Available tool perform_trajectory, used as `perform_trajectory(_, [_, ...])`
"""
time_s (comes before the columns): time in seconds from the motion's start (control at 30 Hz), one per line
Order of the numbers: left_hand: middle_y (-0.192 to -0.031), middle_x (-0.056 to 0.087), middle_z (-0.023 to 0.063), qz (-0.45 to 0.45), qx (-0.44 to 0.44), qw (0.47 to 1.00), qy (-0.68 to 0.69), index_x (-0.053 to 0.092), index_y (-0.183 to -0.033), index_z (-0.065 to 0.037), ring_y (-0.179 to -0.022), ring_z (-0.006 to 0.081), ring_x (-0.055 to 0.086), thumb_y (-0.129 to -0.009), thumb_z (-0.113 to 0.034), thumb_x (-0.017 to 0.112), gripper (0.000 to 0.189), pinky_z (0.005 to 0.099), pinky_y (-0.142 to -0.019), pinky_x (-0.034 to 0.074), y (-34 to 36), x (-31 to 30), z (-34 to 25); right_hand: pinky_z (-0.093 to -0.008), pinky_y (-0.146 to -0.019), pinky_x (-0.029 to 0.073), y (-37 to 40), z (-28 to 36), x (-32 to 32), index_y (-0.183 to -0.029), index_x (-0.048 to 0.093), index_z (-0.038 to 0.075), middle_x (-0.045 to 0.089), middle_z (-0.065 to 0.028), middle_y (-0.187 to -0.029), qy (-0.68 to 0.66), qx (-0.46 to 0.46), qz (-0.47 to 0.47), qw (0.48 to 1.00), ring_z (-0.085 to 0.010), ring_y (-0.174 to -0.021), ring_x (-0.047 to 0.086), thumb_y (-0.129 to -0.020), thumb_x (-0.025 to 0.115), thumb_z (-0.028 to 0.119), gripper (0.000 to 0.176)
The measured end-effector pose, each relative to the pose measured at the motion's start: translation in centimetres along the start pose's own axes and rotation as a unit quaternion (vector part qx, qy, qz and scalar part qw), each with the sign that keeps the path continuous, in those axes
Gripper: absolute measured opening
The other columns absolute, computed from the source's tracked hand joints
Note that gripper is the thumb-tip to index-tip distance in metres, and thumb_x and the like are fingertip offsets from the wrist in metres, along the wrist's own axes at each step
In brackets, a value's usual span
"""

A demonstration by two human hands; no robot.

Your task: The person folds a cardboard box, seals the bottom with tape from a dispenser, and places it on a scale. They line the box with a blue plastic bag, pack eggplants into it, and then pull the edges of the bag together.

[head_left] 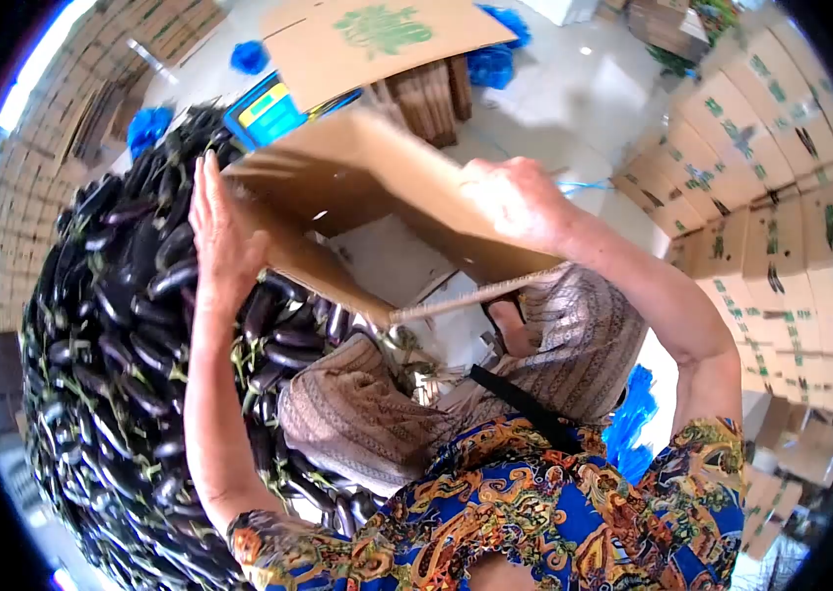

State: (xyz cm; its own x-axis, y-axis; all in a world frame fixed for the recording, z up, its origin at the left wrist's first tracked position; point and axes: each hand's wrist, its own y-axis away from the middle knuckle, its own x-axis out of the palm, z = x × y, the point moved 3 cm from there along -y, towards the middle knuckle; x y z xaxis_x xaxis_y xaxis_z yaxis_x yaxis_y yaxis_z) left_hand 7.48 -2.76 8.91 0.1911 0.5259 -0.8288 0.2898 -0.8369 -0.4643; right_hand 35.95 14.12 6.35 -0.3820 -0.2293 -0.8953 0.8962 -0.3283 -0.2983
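A cardboard box (pixel 387 148) stands tilted in front of me with its walls unfolded. The pale floor shows through the middle of it. My left hand (pixel 221 222) lies along the box's left side, fingers straight and together, thumb at the rim. At the right corner, my right hand (pixel 520 202) is closed over the upper edge of the box, slightly blurred. A large heap of dark purple eggplants (pixel 131 345) fills the left side, right beside my left forearm. My knees in patterned trousers (pixel 367 404) are spread below the box.
Behind the box, a flat cardboard piece with a green print (pixel 382 30) lies over folded cardboard (pixel 426 103). A blue-and-yellow item (pixel 268 110) sits beside it. Stacked cartons (pixel 771 246) line the right, more (pixel 52 108) the left. Blue plastic (pixel 633 424) lies on the floor.
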Motion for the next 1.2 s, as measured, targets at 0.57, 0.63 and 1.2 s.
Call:
perform_trajectory(0.57, [-0.141,0.036,0.018,0.331,-0.134,0.829,0.43,0.024,-0.147,0.0,-0.121,0.0258,0.045,-0.091,-0.014,0.063,0.07,0.0385,-0.094,0.039,0.8,3.1,-0.1,-0.0424,-0.05,0.051,-6.0,0.2,1.4,-0.063,0.062,0.001,0.063,-0.017,-0.059,0.05,-0.019,-0.013,0.999,-0.0335,-0.057,0.065,-0.062,0.066,0.013,0.013])
perform_trajectory(0.63, [-0.126,0.051,0.0159,0.312,-0.12,0.855,0.397,0.033,-0.141,-0.002,-0.101,0.0228,0.058,-0.089,-0.019,0.06,0.062,0.0317,-0.068,0.051,0.5,3.0,-1.3,-0.0434,-0.053,0.052,-6.2,0.6,0.8,-0.067,0.065,0.001,0.064,-0.0178,-0.062,0.035,-0.061,0.006,0.997,-0.0337,-0.059,0.066,-0.062,0.068,0.014,0.015])
perform_trajectory(1.2, [-0.07,0.065,0.0185,0.464,0.068,0.883,0.022,0.061,-0.097,0.0,-0.06,0.0262,0.066,-0.08,-0.03,0.075,0.037,0.0377,-0.057,0.053,-2.4,6.7,-6.2,-0.0451,-0.058,0.045,-6.9,-3.8,-1.8,-0.084,0.052,0.004,0.056,-0.0178,-0.064,-0.028,-0.032,0.081,0.996,-0.0383,-0.064,0.058,-0.091,0.054,0.019,0.017])
